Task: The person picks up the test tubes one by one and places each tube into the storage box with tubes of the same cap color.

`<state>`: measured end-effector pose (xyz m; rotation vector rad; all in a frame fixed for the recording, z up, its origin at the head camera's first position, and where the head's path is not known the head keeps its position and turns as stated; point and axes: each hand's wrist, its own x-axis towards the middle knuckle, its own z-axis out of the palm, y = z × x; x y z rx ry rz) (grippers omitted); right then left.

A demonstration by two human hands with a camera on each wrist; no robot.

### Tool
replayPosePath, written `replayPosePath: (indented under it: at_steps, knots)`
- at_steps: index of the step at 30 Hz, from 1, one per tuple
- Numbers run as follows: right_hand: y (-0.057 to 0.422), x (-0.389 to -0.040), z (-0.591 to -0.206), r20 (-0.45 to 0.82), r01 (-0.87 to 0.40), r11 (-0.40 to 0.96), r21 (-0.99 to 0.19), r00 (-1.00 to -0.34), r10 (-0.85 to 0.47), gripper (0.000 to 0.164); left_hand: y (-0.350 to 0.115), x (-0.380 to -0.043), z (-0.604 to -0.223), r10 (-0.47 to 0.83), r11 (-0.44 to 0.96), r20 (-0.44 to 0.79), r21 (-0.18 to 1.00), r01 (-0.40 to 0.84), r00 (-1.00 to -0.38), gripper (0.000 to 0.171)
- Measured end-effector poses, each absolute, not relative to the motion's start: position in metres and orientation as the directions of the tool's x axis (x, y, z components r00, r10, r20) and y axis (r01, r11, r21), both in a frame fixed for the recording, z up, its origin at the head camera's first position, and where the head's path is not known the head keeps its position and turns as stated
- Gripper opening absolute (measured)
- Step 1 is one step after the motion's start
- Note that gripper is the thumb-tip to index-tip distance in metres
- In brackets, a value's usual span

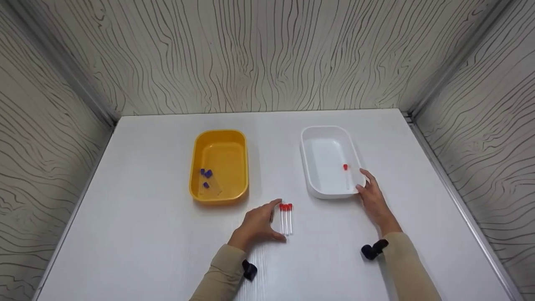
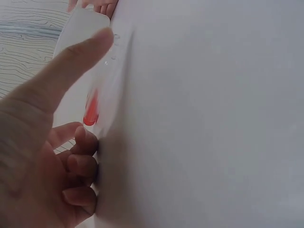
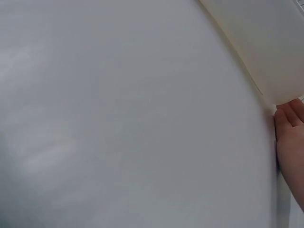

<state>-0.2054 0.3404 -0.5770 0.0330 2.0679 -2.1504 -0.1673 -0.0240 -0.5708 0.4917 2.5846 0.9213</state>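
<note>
Several clear test tubes with red caps [image 1: 286,207] lie side by side on the table. My left hand [image 1: 258,221] is at their left side, the forefinger by the caps and the thumb by the bottom ends. In the left wrist view the thumb [image 2: 80,61] is stretched out and the other fingers are bent near a red cap [image 2: 91,113]. My right hand [image 1: 373,200] grips the near right corner of a white tray [image 1: 311,173] between thumb and fingers. Inside that tray lies one red-capped tube [image 1: 346,175]. The right wrist view shows only the fingers [image 3: 287,114] below the tray's corner [image 3: 280,80].
A yellow tray [image 1: 243,167] stands to the left with several blue-capped tubes [image 1: 208,174] in its near left part. Both trays rest on a white table [image 1: 146,234]. Wood-patterned panels [image 1: 250,54] close off the back and sides.
</note>
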Motion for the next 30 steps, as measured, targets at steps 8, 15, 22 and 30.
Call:
replayPosePath:
  at_steps: [8,15,22,30]
  knots:
    - [0.3405,-0.2044,-0.5777,-0.144,0.146,-0.022,-0.989,-0.986,-0.082,0.062,-0.0190,-0.1652,-0.5700,0.401,0.745,-0.244,0.648,0.159,-0.883,0.101]
    - [0.3412,-0.2016,-0.5771,-0.115,0.110,0.067,-0.992,-0.991,-0.070,0.064,-0.0190,-0.1640,-0.5728,0.399,0.745,-0.200,0.639,0.190,-0.895,0.098]
    - [0.3427,-0.2028,-0.5749,-0.036,0.039,0.181,-0.983,-0.999,0.022,0.058,-0.0176,-0.1628,-0.5726,0.416,0.740,-0.154,0.631,0.235,-0.896,0.093]
    - [0.3417,-0.2051,-0.5749,-0.159,0.150,0.167,-0.974,-0.986,-0.041,0.069,-0.0228,-0.1615,-0.5736,0.399,0.727,-0.152,0.654,0.211,-0.904,0.092]
